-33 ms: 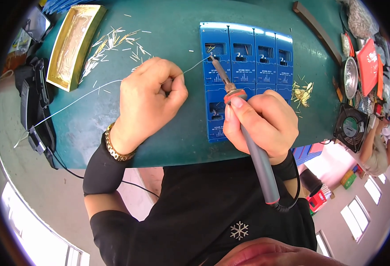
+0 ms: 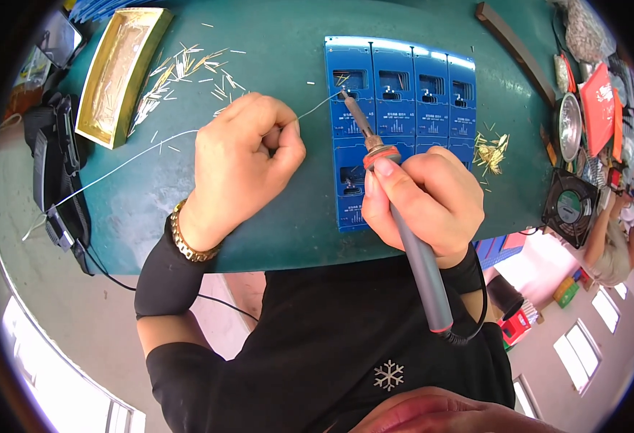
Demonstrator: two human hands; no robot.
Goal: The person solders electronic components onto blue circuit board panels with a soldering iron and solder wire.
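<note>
The right grip [image 2: 432,198] covers the lower right of the blue circuit board panels [image 2: 396,112], so those units are hidden. Just where the iron's tip ends, up and left of that grip, is too small to make out; whether it touches the solder wire [image 2: 320,106] is unclear. The wire's passage through the left grip [image 2: 241,159] cannot be seen.

The panels lie on the green worktop [image 2: 281,50], ahead of the right grip and right of the left one, with white print and dark rectangular cut-outs; a few gold pins [image 2: 343,79] sit in the upper-left window. The soldering iron [image 2: 419,263] has a grey handle, a reddish collar and a narrow metal shaft.

The right grip is closed around the handle pen-fashion, thumb by the collar, shaft slanting up-left. The left grip is curled, thumb and forefinger pinching the thin wire.
</note>
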